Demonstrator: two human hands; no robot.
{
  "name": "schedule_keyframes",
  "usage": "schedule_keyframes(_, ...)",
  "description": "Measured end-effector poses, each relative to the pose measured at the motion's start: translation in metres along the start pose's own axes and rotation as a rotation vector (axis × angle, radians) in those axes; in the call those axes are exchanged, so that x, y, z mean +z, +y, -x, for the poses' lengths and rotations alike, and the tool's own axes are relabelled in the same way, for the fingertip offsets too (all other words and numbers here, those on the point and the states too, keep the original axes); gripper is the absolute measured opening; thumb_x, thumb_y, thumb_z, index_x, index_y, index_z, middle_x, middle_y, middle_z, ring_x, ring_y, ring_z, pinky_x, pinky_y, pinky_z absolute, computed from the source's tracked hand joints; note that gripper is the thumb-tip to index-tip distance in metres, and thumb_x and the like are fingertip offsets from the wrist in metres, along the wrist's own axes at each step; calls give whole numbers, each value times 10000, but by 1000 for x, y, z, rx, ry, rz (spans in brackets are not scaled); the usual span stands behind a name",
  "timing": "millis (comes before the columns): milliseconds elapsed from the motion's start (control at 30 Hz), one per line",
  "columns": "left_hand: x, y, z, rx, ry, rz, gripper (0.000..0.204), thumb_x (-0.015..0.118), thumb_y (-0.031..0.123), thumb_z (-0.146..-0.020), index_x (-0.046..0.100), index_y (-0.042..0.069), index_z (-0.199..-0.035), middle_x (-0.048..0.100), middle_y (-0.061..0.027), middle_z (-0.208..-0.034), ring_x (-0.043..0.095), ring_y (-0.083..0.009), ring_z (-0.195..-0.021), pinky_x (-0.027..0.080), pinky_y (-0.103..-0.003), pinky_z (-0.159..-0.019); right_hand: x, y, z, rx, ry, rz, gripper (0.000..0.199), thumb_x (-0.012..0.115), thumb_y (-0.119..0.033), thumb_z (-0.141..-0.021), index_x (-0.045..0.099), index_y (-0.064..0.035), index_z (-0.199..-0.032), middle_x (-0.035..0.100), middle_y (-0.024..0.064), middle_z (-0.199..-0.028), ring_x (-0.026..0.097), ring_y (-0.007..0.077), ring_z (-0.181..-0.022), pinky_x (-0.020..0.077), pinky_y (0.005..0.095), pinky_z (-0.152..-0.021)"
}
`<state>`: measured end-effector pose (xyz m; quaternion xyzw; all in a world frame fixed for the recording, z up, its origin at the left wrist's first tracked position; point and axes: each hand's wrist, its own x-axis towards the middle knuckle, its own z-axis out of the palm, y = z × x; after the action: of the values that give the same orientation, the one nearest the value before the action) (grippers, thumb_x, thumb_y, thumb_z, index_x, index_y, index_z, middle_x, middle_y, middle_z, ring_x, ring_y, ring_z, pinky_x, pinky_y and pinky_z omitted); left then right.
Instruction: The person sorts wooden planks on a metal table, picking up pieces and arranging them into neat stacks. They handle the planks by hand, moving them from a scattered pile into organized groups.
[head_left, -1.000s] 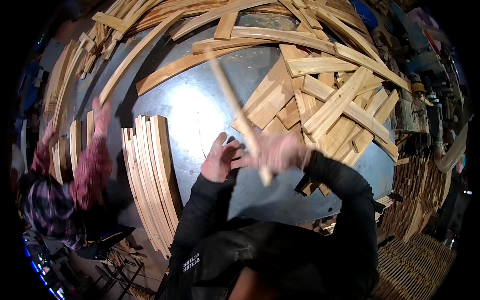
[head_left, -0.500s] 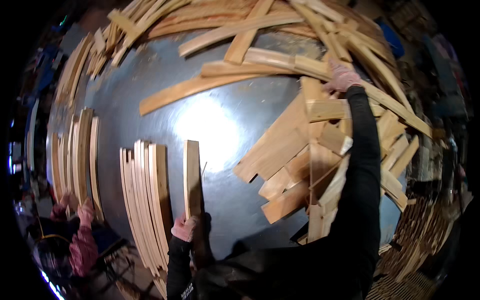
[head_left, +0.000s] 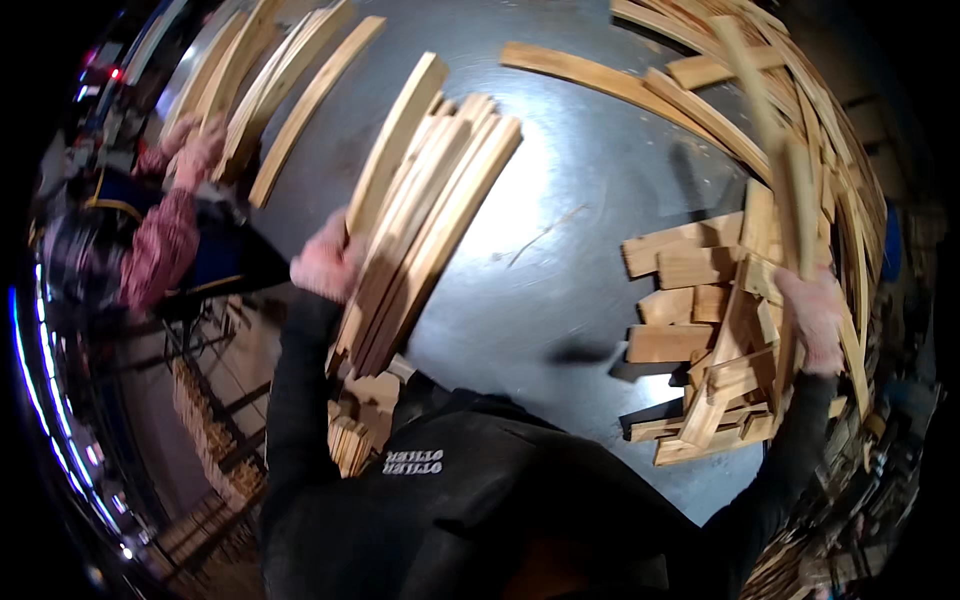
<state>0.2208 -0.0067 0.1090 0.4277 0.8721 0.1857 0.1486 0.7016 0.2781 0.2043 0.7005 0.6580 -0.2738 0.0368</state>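
Observation:
My left hand [head_left: 328, 258], in a pinkish knit glove, is closed around a pale wooden strip [head_left: 400, 135]. That strip lies along the left side of a bundle of similar strips [head_left: 455, 215] on the metal table. On the right, my right hand [head_left: 812, 318], gloved alike, grips the near end of another long wooden strip [head_left: 797, 200]. Its far part is blurred and slants up over the wood pile. Short wooden offcuts [head_left: 682, 344] lie heaped just left of my right hand.
The grey metal table [head_left: 560, 240] carries a loose pile of long strips [head_left: 830, 130] at the far right and two angled strips [head_left: 620, 85] at the back. At left, a co-worker's gloved hands [head_left: 195, 150] hold other strips [head_left: 315, 105]. Stacked wood [head_left: 215, 440] stands below the table.
The view has turned. My left hand has brought its strip against the bundle's left side. My right hand has come back from the far pile and now grips a long strip.

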Motion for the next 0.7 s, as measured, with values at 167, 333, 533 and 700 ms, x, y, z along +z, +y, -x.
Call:
schedule_keyframes(167, 0, -117, -81, -144, -101, -431, 341, 546, 347, -926, 506, 157, -1206, 661, -154, -1106, 622, -374, -1043, 493, -512, -853, -9, 5, 67, -139, -72, -892, 407, 664, -270, -870, 618, -9, -1179, 669, 65, -951, 637, 169, -803, 523, 298, -733)
schedule_keyframes(333, 25, -123, -75, -9, 92, -513, 356, 603, 294, -906, 516, 109, -1198, 630, -188, -1154, 614, -388, -1072, 503, -507, -880, 49, -38, 56, -174, -221, -794, 392, 737, -244, -801, 633, -32, -1113, 650, 44, -881, 618, 130, -747, 506, 269, -657)
schedule_keyframes(533, 140, 92, -16, 298, -394, 1459, 346, 542, 155, -989, 493, 49, -1314, 567, -75, -1081, 574, -185, -911, 524, -291, -813, 86, -95, 69, -384, -357, -575, 789, 684, -658, -800, 622, 56, -1130, 669, 106, -896, 630, 187, -790, 506, 288, -717)
schedule_keyframes(700, 131, 169, -47, 695, 225, 724, 361, 696, 300, -885, 669, 32, -1124, 709, -127, -1059, 661, -215, -1005, 525, -333, -884, 104, -86, 57, -586, -187, -645, 620, 530, -530, -974, 558, 55, -1176, 657, 99, -842, 660, 201, -774, 567, 341, -695)
